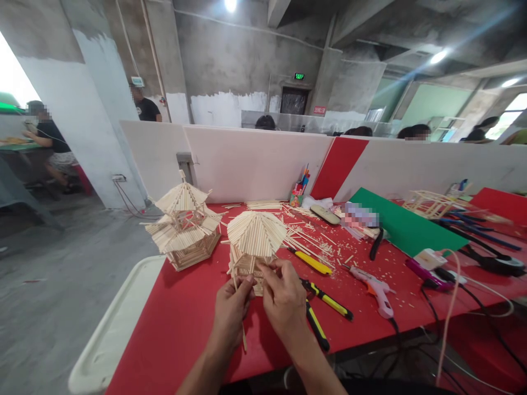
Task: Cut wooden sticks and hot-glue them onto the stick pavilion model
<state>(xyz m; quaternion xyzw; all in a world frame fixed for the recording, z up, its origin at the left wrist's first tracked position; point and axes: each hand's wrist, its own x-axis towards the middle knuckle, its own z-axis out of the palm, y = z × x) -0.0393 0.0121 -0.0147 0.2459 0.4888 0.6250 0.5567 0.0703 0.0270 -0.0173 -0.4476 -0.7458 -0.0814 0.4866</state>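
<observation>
A small pavilion model (257,233) built of thin wooden sticks stands on the red table in front of me, its round roof uppermost. My left hand (233,307) pinches a long wooden stick (244,337) just before the model; the stick runs upright along its left front and sticks out below the hand. My right hand (284,293) is at the model's front under the roof edge, fingers curled and the index fingertip against the sticks. Whatever lies between those fingertips is hidden. A larger two-tiered stick pavilion (185,222) stands to the left.
Right of my hands lie pliers (329,302), a yellow utility knife (313,262) and a pink glue gun (374,288) with its cable. Loose sticks and scraps (313,236) litter the table behind. A white partition (259,164) closes the far edge; a pen cup (297,195) stands there.
</observation>
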